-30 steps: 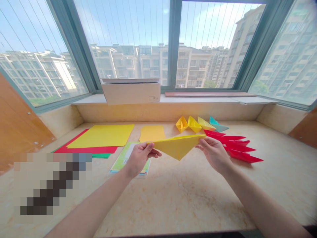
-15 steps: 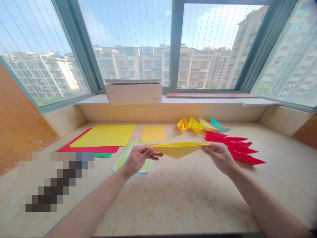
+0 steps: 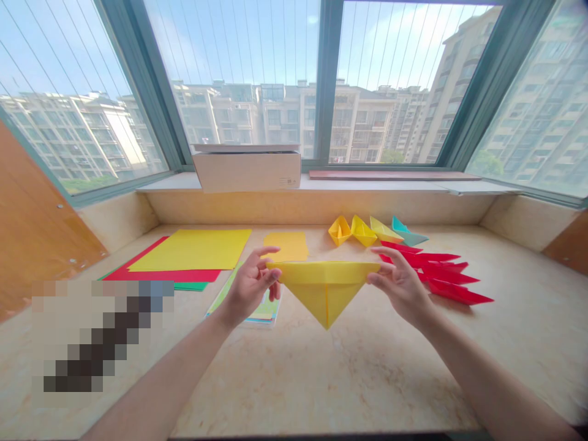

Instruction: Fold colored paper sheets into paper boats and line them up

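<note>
A folded yellow paper [image 3: 327, 291] hangs above the stone ledge as a triangle, its point down and a straight band along the top. At its left corner, my left hand [image 3: 250, 283] pinches it between thumb and fingers. My right hand [image 3: 400, 283] grips the opposite corner in the same way. Behind the right hand lie several red folded papers [image 3: 459, 293] with pointed ends. Farther back stand yellow paper boats [image 3: 362, 233] and a teal paper boat [image 3: 407, 233]. Beyond my left hand is a small stack of orange-yellow paper [image 3: 287, 244].
Large yellow sheets [image 3: 193, 250] overlap red sheets [image 3: 160, 274] and green ones at the left. A green-covered packet [image 3: 264, 315] lies partly behind my left hand. On the sill by the window rests a white box [image 3: 248, 170]. A blurred-out patch [image 3: 101, 337] hides something at the lower left.
The yellow paper has turned from nearly edge-on to face me, its point swinging down. My hands have come slightly closer together, still on its two corners.
</note>
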